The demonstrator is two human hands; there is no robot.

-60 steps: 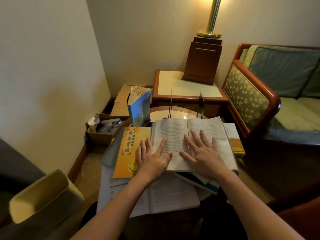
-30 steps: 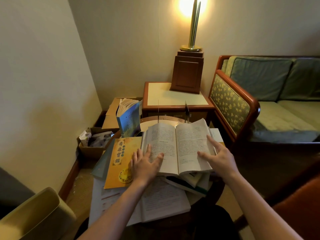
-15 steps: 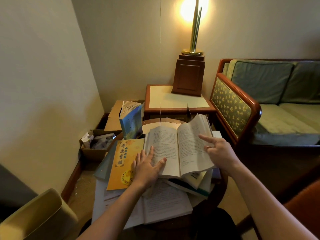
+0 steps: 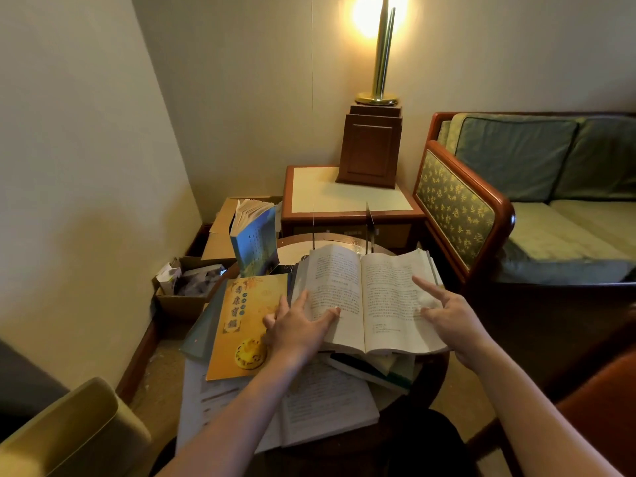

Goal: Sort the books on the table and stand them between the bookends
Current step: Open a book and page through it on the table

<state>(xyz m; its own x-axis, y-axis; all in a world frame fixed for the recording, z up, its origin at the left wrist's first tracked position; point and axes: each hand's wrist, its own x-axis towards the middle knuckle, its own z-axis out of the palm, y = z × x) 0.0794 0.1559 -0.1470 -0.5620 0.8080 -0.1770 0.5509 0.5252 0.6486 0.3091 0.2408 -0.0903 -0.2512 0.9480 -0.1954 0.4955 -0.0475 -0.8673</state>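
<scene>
Head view, from the left: a cardboard box (image 4: 186, 290) of scraps sits on the floor below the desk (image 4: 347, 239). Next comes a blue book (image 4: 255, 244) standing on end, pages fanned, left of and outside the bookends. A yellow book (image 4: 237, 325) lies flat by the near-left edge.

The left grip (image 4: 296, 327) rests with fingers spread and straight. Its thumb presses the left page of the open book (image 4: 368, 297), and its outer fingers lie over the yellow cover. It clasps nothing.

That open book is the thing in hand. It lies face up on a stack of closed books (image 4: 382, 368), between the two hands. Its spine runs straight away from the person toward the bookends (image 4: 370, 228), two thin uprights just beyond its far edge.

The right grip (image 4: 447, 316) sits at the outer part of the right page, forefinger straight out and thumb on the paper. The fingers are apart and pinch nothing that shows.

My judgement is that the book must be shut before it can stand. The right hand is nearer the free edge, so that half would fold leftward over the spine.

Between the uprights the space looks bare. The open book's far edge crowds their feet, though, and the pile beneath could slide. Farther right stand a side table (image 4: 344, 201) and a sofa (image 4: 557, 215).
</scene>
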